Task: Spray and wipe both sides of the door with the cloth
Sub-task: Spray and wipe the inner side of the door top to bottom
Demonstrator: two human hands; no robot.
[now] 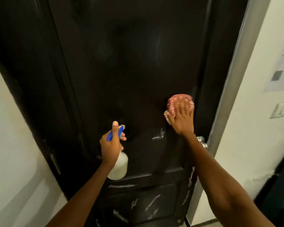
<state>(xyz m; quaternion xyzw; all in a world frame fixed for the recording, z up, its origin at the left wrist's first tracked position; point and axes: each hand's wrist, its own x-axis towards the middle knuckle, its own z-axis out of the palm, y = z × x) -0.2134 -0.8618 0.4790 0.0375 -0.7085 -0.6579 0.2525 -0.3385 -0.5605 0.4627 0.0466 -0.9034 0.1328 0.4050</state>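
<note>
Forearms rise from the bottom edge of the frame toward a black door (129, 71) that fills the centre and upper part of the view. Left of centre, the left hand (109, 145) is clenched around the neck of a spray bottle (119, 166), thumb stretched up along its blue trigger head, nozzle aimed at the door; the white bottle body hangs below the fist. To the right and slightly higher, the right hand (183, 118) lies flat with fingers straight and spread, pressing a red-and-white checked cloth (179, 99) against the door panel close to its right edge. The bunched cloth shows above and to the left of the fingers. Just below the right wrist, a silver door knob (202, 140) sticks out at the door's edge. White streaks mark the lower panels of the door at bottom centre, and a small smear sits between the two hands. A grey door frame (233, 79) runs diagonally up the right side, with a white wall (252, 128) beyond it carrying a light switch (280, 110) at the far right.
</note>
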